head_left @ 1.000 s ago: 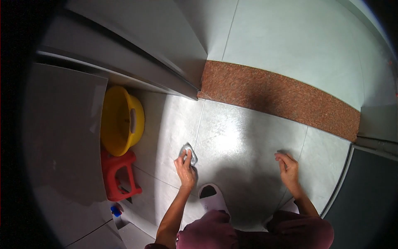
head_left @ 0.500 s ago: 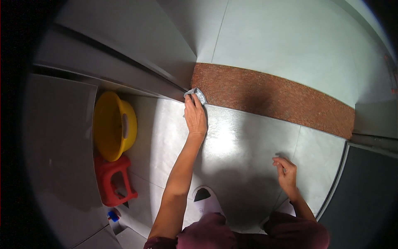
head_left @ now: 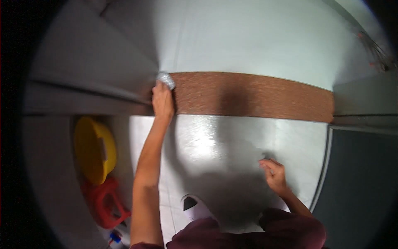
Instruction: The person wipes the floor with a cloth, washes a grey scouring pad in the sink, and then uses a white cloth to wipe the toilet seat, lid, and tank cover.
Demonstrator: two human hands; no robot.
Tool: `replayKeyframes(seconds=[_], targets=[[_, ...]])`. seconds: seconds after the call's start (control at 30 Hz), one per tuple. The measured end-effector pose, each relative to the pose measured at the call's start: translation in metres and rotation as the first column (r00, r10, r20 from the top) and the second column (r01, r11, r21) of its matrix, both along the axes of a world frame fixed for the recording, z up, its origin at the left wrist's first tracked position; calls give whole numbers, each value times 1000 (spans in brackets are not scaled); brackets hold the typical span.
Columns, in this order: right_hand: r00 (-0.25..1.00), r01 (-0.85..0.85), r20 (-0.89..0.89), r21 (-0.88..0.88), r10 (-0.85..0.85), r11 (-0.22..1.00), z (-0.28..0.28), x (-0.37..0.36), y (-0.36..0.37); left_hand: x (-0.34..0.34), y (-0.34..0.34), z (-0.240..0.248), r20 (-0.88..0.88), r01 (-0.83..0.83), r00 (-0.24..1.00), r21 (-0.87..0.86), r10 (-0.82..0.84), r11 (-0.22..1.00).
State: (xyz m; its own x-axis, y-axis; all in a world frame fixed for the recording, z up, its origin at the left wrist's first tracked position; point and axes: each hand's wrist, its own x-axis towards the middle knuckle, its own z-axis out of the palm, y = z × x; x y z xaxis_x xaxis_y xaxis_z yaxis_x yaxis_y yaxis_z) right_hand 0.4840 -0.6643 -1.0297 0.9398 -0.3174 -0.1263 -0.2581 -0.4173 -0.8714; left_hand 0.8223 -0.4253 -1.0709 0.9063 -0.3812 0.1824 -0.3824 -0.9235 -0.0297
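Note:
A silvery-grey cloth [head_left: 166,80] is bunched under the fingers of my left hand [head_left: 163,99], which presses it down at the far left corner of a reddish-brown threshold strip [head_left: 273,99]. The hand is closed on the cloth, right beside the grey door frame [head_left: 151,89], with the arm stretched out. Lower down and to the right, my right hand [head_left: 274,176] hangs over the light floor tiles [head_left: 248,143], its fingers loosely curled in. I see nothing in it.
On the left a yellow basin [head_left: 108,151] leans by a red plastic stool [head_left: 99,203]. A small blue-and-red item [head_left: 115,238] lies below them. A dark panel with a pale rim [head_left: 360,174] stands at the right. My light slipper [head_left: 199,209] is on the tiles.
My left hand has slid the cloth from the strip's near left corner to its far left corner. The whole view has turned and shifted. My right hand stays curled.

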Motion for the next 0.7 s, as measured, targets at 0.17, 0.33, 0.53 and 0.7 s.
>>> replayKeyframes(seconds=[0.17, 0.33, 0.53, 0.7], targets=[[998, 41, -42, -23, -42, 999, 6, -4, -25, 4, -7, -32, 69, -16, 997, -168, 28, 986], [997, -63, -44, -90, 59, 994, -9, -4, -42, -27, -46, -21, -15, 14, 1000, -299, -20, 954], [985, 51, -155, -183, -80, 982, 3, 42, -85, -94, -164, -17, -281, 192, 901, -424, -330, 885], [968, 124, 249, -397, -24, 910, 14, 108, -87, -113, -185, 20, -392, 123, 791, -650, -470, 750]])
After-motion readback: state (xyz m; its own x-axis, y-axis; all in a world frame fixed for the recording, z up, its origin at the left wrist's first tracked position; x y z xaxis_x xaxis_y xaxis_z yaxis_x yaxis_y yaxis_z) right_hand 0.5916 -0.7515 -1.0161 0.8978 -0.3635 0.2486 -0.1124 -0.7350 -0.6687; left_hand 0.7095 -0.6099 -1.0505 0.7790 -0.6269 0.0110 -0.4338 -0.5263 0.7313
